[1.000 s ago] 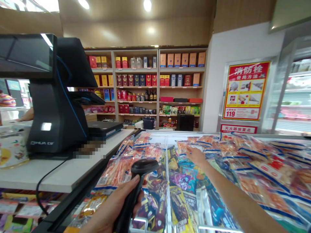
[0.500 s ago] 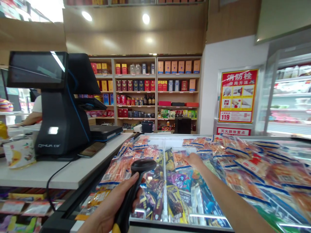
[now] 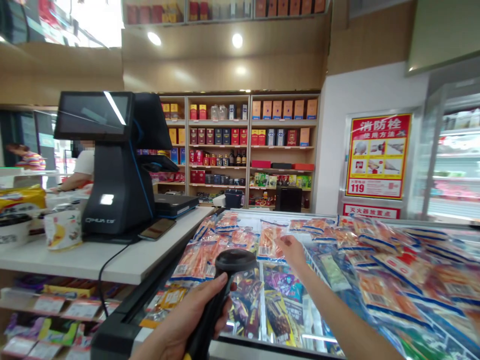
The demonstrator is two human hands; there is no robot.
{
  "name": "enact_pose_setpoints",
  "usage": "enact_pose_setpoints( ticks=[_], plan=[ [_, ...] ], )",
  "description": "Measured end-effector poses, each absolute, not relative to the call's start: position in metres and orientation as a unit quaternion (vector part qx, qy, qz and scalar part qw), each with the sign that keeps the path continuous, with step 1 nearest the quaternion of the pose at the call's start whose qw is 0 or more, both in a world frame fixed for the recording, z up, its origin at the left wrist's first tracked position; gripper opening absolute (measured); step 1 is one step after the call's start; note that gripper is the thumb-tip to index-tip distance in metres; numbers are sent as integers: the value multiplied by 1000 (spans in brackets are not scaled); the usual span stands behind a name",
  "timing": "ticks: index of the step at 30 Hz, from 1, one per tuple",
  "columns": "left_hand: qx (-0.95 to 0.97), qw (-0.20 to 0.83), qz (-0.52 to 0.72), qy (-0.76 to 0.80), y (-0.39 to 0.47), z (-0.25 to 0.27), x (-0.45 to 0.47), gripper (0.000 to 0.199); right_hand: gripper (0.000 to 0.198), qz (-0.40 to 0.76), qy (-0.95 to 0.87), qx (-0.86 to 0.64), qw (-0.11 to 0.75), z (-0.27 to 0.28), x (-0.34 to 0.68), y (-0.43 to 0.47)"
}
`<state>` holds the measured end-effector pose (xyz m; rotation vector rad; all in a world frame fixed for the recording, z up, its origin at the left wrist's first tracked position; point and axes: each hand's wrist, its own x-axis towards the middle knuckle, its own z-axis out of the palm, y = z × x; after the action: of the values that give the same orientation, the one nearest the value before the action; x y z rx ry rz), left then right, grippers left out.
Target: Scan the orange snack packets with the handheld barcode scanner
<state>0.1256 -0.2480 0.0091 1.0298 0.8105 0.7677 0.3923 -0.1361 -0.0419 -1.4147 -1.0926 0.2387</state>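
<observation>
Two bare hands are reaching over a chest freezer (image 3: 112,334). Nearest, the left hand (image 3: 187,315) is wrapping its fingers right around the handle of a black scanner (image 3: 235,261), the thumb lying near the neck and the scanner's head tilting toward the right. Slightly farther off, the right hand (image 3: 293,252) is pinching the right side of a clear packet of orange sticks (image 3: 270,241), its fingers closing down to the film. That packet is showing a blue lower band and sitting just beyond the scanner's head; whether its bottom edge is touching anything, I cannot tell.

Below and between the hands, a yellow-and-dark wrapper (image 3: 279,315) and purple wrappers (image 3: 281,281) are lying in the freezer. More orange-stick packets (image 3: 382,290) are spreading out to the right, and others (image 3: 193,257) are lying to the left.

Left of the freezer, a white counter (image 3: 161,256) is carrying a phone (image 3: 157,229), a fruit-printed bag (image 3: 63,230) and a black checkout terminal (image 3: 118,192). Behind the terminal, a person in a white sleeve (image 3: 85,162) is standing, partly hidden. Farther back, wall shelves (image 3: 217,124) are holding rows of boxes and bottles, while a red-and-yellow poster (image 3: 378,157) is hanging on the wall to their right.
</observation>
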Motion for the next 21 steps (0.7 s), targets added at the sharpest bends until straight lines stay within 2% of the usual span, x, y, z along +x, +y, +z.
enact_pose_setpoints(
  ticks=[10, 13, 15, 17, 19, 21],
  plan=[
    [475, 685, 383, 398, -250, 14, 124, 34, 25, 58, -534, -638, 552, -51, 350, -145],
    [464, 678, 398, 409, -241, 14, 116, 34, 33, 72, -528, -669, 519, -55, 341, -149],
    [462, 681, 396, 408, -238, 14, 113, 35, 49, 21, -528, -688, 498, -55, 336, -153],
    [459, 688, 395, 400, -237, 13, 111, 34, 61, -81, -565, -682, 457, -54, 331, -158],
    [454, 693, 401, 390, -237, 12, 111, 32, 60, -157, -640, -650, 380, -53, 327, -163],
    [449, 698, 402, 387, -237, 11, 112, 32, 55, -155, -698, -634, 296, -53, 321, -165]
  ],
)
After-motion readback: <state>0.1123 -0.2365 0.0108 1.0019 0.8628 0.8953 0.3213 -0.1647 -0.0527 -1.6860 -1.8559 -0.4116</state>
